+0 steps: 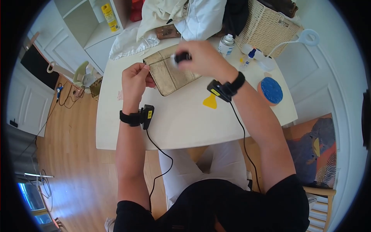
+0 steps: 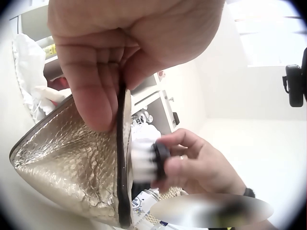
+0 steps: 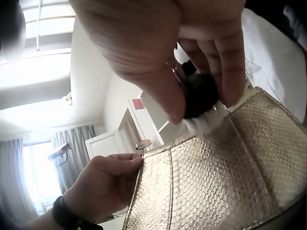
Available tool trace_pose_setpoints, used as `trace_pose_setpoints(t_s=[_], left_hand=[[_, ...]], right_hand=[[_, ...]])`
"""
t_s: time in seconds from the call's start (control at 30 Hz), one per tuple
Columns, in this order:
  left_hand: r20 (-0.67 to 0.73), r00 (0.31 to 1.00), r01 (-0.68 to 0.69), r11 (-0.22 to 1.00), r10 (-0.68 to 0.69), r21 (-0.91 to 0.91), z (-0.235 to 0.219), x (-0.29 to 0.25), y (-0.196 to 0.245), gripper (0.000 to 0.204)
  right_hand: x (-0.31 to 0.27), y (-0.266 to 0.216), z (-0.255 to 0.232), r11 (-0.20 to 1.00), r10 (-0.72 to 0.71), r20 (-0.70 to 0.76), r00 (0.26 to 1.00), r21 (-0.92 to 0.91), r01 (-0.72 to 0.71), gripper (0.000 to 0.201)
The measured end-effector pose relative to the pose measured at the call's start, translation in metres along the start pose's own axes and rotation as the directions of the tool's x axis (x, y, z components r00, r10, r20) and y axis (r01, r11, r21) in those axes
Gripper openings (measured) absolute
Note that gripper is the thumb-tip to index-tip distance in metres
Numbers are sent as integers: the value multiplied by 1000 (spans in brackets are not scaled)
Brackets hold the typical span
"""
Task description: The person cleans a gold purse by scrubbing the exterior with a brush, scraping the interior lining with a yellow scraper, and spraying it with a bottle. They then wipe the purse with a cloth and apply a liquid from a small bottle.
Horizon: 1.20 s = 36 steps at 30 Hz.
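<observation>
A gold, scaly-textured clutch bag (image 1: 166, 73) is held tilted above the white table. My left hand (image 1: 135, 79) pinches its left edge between thumb and fingers; the left wrist view shows the dark edge strip (image 2: 123, 158) of the bag in that grip. In my right hand (image 1: 205, 58) is a small round brush (image 3: 200, 98) with a black handle and white bristles, gripped between thumb and fingertips. Its bristles (image 3: 206, 122) are right at the bag's upper side in the right wrist view and look blurred.
On the white table (image 1: 181, 127) lies a yellow scraper (image 1: 210, 101). At right are a blue-topped round pad (image 1: 272, 90), a small blue-capped bottle (image 1: 249, 56) and a spray can (image 1: 226, 44). White cloth bags (image 1: 201, 19) and a woven basket (image 1: 266, 29) stand at the back.
</observation>
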<state>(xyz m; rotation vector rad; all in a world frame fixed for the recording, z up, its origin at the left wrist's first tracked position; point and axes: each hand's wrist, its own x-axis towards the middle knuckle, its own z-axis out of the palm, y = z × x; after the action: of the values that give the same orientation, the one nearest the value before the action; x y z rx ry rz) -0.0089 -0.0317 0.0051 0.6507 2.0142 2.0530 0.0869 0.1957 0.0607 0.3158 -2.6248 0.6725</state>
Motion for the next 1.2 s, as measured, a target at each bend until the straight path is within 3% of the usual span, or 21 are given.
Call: trace_pose_setpoints(t_s=[0.03,0.07,0.1,0.13,0.2,0.23,0.3,0.4,0.43,0.47,0.5,0.57,0.63,0.7,0.73,0.8,0.83,0.9,0.93,1.03,1.2], left_hand=[[-11,1000,-4,1000,4,0,-1,1,0,19],[-17,1000,3,1000,-4,-7,-1,2,-1,19],[-24,1000,14,1000,-14,-14,-1,1,-1,20],[-28,999,21,1000,-21,-7,-1,0,1,20],[-22,999,33,999,-34,-16,-1,-2,4,20],[-5,999,40,999,-40,-24,1,-2,5,19],[7,999,35,999,-35,-17,1,-1,4,19],[12,1000,26,999,-26,-23,1,1,2,19],[14,999,33,999,-32,-32,-2,1,2,19],[6,1000,28,999,-28,-34,-3,1,2,19],[-14,999,41,999,-42,-33,-1,0,2,19],[-38,998,53,997,-55,-47,-1,0,1,19],[-40,998,44,999,-45,-22,1,1,0,20],[-38,999,21,1000,-21,-5,1,1,-2,20],[-39,999,-1,1000,2,22,0,1,-3,19],[-51,998,-25,999,28,47,0,3,-7,21],[-69,996,-45,996,50,80,0,2,-7,23],[-80,995,-57,990,67,127,4,-1,-1,27],[-94,992,-65,982,82,176,7,-3,2,32],[-121,989,-49,969,80,242,8,-4,4,41],[-149,981,-90,974,123,210,7,-2,2,49]], right_hand=[[-7,-5,2,1000,-11,3,1000,1,11,40],[-18,-10,3,994,-86,358,930,88,58,41],[-21,-14,4,981,-174,660,731,181,70,43],[-17,-17,6,979,-184,666,723,186,78,43],[-13,-24,7,994,-89,323,942,93,61,39],[-9,-26,8,994,-78,318,945,95,49,39],[8,-27,12,944,36,-130,991,329,9,41],[16,-28,30,980,-52,-224,973,177,93,41],[11,-28,28,979,-58,-223,973,176,99,41],[-1,-29,23,956,-178,144,973,260,137,39],[-13,-33,18,928,-304,481,822,346,140,38],[-40,-44,13,952,-136,541,830,304,-42,37],[-61,-30,2,979,-59,436,898,201,-33,38],[-80,-18,-22,973,113,309,944,158,-168,37],[-92,-9,-34,973,122,306,944,150,-174,37],[-114,11,-53,877,460,33,887,135,-460,37],[-122,21,-59,877,463,26,886,132,-462,37],[-140,43,-65,865,477,-134,868,-102,-491,36],[-145,56,-65,816,558,20,830,-193,-544,38],[-157,67,-61,825,544,96,833,-242,-511,40],[-156,53,-86,759,640,1,769,-158,-632,45]])
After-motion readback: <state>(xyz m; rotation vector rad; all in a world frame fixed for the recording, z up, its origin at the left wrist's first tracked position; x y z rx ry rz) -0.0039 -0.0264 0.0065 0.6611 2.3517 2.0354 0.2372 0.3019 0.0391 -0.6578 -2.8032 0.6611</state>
